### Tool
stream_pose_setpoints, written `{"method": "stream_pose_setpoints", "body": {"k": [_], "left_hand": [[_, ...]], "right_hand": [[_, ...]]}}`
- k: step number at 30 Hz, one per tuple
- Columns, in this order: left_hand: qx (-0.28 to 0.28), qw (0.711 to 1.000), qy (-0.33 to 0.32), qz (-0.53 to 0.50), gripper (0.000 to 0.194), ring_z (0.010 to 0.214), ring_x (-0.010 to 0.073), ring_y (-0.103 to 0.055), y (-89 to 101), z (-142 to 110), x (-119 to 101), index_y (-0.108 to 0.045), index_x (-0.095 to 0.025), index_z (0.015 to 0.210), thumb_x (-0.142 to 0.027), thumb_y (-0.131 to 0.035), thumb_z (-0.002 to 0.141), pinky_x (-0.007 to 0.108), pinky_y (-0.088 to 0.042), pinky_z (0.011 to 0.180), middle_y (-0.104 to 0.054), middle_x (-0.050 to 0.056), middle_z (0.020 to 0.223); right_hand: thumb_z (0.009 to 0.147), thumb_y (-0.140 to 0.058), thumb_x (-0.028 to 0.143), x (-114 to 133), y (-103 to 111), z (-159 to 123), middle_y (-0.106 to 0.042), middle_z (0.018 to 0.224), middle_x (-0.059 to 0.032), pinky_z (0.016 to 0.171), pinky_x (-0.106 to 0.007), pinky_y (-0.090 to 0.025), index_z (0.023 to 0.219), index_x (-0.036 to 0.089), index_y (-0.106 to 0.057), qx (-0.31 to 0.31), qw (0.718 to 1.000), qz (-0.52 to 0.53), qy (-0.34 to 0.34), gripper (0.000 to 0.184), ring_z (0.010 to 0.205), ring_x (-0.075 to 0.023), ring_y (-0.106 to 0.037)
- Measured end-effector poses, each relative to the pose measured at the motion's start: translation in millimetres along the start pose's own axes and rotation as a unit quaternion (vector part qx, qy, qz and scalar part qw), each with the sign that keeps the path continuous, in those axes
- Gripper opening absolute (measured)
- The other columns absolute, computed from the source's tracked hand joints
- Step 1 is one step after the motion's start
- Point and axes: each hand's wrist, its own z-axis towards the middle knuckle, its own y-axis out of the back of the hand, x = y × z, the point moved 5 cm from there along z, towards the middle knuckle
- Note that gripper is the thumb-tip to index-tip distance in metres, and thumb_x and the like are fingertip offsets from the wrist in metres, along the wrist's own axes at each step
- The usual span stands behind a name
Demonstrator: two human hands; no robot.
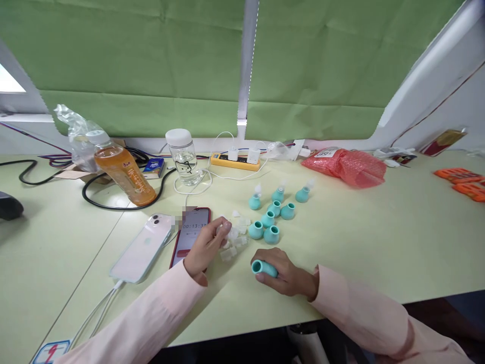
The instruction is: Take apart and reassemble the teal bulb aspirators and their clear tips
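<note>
A teal rubber bulb [265, 269] is gripped in my right hand [284, 272], its round opening facing left and up. My left hand [207, 242] pinches a translucent plastic nozzle, mostly hidden by the fingers, at the edge of a small pile of clear plastic nozzles [238, 241]. Several open-topped teal bulbs [272, 234] stand just beyond my right hand. Behind them are three teal bulbs with clear nozzles fitted in their tops [255, 200].
Beneath my left forearm lies a phone showing a timer [193, 227], beside a pale phone [142, 247] on a cable. A tea bottle [125, 174], a water bottle [185, 159], a power strip [235, 162] and a red bubble-wrap bag [346, 167] line the back. Orange items [464, 182] lie far right.
</note>
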Motion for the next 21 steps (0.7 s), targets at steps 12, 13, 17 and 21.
{"method": "stream_pose_setpoints", "body": {"k": [12,13,17,21], "left_hand": [[0.001,0.840,-0.135,0.526,0.047,0.096,0.0236,-0.041,-0.5,15.4,23.3,-0.036,-0.015,0.123,-0.004,-0.033,0.077,0.037,-0.038,0.076,-0.051,0.010,0.111],[0.011,0.833,-0.134,0.536,0.051,0.099,0.0248,-0.040,-2.1,14.1,23.6,-0.033,-0.016,0.125,-0.003,-0.034,0.076,0.038,-0.037,0.076,-0.049,0.009,0.116],[0.019,0.811,-0.128,0.571,0.061,0.110,0.0284,-0.033,-7.5,8.8,22.1,-0.027,-0.018,0.128,0.000,-0.035,0.071,0.048,-0.032,0.080,-0.045,0.009,0.123],[-0.019,0.811,-0.157,0.564,0.047,0.114,0.0286,-0.031,-11.0,4.2,15.1,-0.031,-0.017,0.126,-0.008,-0.029,0.080,0.053,-0.025,0.085,-0.043,0.009,0.125]], "right_hand": [[0.077,-0.046,0.027,-2.0,26.0,-2.4,-0.054,0.067,-0.0024,0.057,-0.026,-0.041,0.083,0.018,-0.048,-0.152,0.988,-0.008,0.030,0.012,0.061,-0.0129,-0.051],[0.076,-0.047,0.024,-4.3,36.4,-3.0,-0.055,0.068,-0.0028,0.058,-0.027,-0.042,0.083,0.018,-0.050,-0.191,0.981,-0.011,0.033,0.010,0.063,-0.0137,-0.052],[0.072,-0.053,0.022,-25.7,77.4,-4.4,-0.055,0.070,-0.0036,0.059,-0.028,-0.043,0.077,0.019,-0.057,-0.283,0.957,-0.055,-0.014,0.007,0.065,-0.0145,-0.053],[0.070,-0.058,0.032,-57.7,91.7,-2.6,-0.052,0.066,-0.0026,0.054,-0.027,-0.042,0.073,0.018,-0.062,-0.170,0.976,-0.091,-0.104,0.015,0.058,-0.0126,-0.049]]}}
